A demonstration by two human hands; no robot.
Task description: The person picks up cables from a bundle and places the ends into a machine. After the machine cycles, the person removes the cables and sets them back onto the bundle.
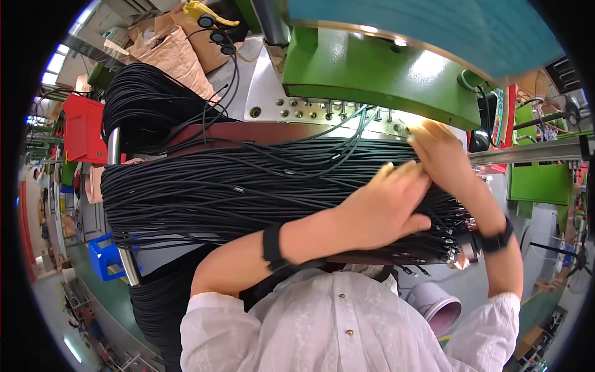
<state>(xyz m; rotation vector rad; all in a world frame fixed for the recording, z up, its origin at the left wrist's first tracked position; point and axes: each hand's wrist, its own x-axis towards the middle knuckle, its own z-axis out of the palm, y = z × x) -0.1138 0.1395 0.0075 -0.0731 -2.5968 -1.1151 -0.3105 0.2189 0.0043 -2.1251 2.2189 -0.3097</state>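
Observation:
A broad bundle of black cables (248,186) lies crosswise in front of me. My left hand (393,201) rests over its right part, thumb stretched away from the slightly bent fingers; I make out nothing in its grasp. Just beyond, my right hand (440,152) reaches to the front of a green machine (372,68), fingers bent and close together near the lit metal plate (263,93). Whatever those fingertips hold is hidden. Several thin dark cables (359,124) rise from the bundle to small metal fittings on that plate. Metal connector ends (452,242) gather at the bundle's right end.
Two metal posts (129,266) bound the bundle at left. More coiled cable (142,99) hangs at the far left. A red bin (85,127), a blue stool (105,255) and a pale bucket (434,304) stand around. A blue sheet (427,28) overhangs the machine.

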